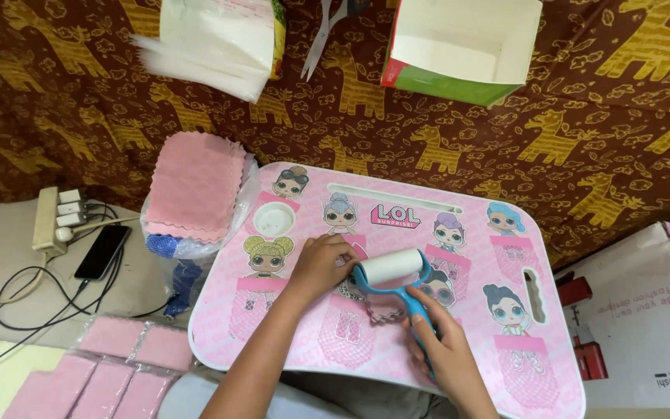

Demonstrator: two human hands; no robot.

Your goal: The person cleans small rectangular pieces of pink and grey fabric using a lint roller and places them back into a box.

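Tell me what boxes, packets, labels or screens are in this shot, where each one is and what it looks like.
Open carton: top centre, white inside, green and red outside.
Cardboard box: right edge, white with dark lettering.
Phone: left, dark screen, black slab.
Clear packets: bottom left, holding pink cloths.
Plastic sleeves: top left, whitish stack.

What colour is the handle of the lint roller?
Blue handle, with a white roll; the head view shows it best.

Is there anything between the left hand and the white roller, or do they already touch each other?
Nothing visible stands between them. The left hand rests on the pink lap table right at the end of the lint roller, apparently touching it. The right hand grips the roller's blue handle.
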